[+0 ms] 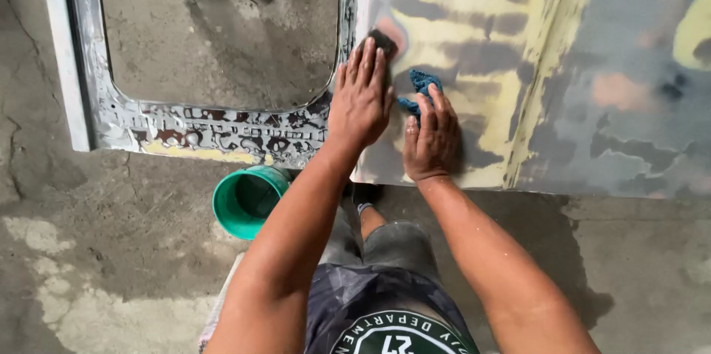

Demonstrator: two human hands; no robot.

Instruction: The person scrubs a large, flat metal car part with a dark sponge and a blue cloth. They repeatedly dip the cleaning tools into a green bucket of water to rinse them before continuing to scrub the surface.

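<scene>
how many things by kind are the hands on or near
hands: 2, left, right
sanding pad: 1
blue cloth: 1
green bucket: 1
sanded panel: 1
window frame: 1
total: 7
</scene>
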